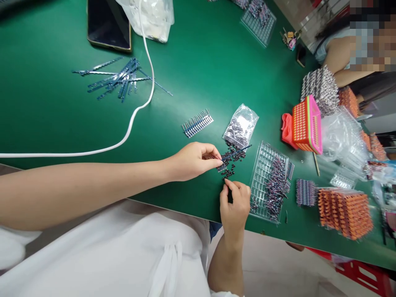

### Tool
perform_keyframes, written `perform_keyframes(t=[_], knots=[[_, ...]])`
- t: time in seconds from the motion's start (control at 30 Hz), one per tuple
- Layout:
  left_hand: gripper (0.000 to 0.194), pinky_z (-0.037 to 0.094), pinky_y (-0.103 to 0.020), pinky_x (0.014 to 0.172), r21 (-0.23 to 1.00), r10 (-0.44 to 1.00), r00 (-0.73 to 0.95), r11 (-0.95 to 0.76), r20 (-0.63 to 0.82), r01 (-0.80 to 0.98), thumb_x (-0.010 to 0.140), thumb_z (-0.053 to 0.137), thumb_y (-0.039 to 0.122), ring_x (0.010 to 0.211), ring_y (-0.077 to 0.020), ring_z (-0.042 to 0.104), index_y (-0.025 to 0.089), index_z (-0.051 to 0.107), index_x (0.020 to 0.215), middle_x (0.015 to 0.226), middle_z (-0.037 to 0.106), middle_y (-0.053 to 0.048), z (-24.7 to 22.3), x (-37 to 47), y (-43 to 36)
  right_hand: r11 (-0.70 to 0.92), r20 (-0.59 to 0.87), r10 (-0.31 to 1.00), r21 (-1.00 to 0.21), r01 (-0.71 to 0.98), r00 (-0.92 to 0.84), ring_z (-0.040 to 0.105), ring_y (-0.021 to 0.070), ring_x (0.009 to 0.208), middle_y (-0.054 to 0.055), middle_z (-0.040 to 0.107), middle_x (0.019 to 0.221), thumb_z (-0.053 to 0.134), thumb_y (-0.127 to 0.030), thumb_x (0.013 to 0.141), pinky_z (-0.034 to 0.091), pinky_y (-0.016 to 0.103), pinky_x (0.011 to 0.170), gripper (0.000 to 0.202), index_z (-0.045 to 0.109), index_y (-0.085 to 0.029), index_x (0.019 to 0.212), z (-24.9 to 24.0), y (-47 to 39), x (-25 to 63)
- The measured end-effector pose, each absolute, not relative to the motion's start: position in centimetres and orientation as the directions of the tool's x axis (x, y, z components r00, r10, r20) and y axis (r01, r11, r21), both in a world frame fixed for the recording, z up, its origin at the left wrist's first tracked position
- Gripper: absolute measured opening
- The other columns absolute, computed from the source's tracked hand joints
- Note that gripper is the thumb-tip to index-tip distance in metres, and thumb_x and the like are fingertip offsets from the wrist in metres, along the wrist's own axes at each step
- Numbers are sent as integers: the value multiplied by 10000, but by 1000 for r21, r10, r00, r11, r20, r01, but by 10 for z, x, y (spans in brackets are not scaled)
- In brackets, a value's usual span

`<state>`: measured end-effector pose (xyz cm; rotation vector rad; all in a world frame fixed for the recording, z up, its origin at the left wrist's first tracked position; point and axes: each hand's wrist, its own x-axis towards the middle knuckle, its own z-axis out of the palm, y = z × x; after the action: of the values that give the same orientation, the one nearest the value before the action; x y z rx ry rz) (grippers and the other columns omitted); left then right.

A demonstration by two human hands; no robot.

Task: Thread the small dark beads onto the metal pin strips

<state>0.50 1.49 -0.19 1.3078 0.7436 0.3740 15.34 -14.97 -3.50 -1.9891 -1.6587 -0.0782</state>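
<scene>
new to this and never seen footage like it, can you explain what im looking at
There is no machine: these are a person's bare hands, seen from a camera worn on that person's head, looking forward and down. The left hand holds a dark strip over small beads. The right hand has its fingers at the beads' edge; anything in them is too small to tell. Nearby on the green table lie a clear bag, a tray of thin pieces, a cable and a phone.

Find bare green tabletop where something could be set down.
Free: between the white cord and the far tray; also left of the blue strips. Crowded: around the left hand and right hand, among beads; and the right end, around baskets.
</scene>
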Motion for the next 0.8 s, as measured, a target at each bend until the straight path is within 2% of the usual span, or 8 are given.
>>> perform_keyframes(t=[0.8], knots=[[173,482,-280,756,962,638,722,223,-268,159,840,649,329,810,-168,650,158,671,839,831,726,-31,-2,3,15,-98,339,907,-406,909,250,572,176,889,61,638,926,552,-133,918,511,358,798,233,686,-218,1089,-36,-153,148]])
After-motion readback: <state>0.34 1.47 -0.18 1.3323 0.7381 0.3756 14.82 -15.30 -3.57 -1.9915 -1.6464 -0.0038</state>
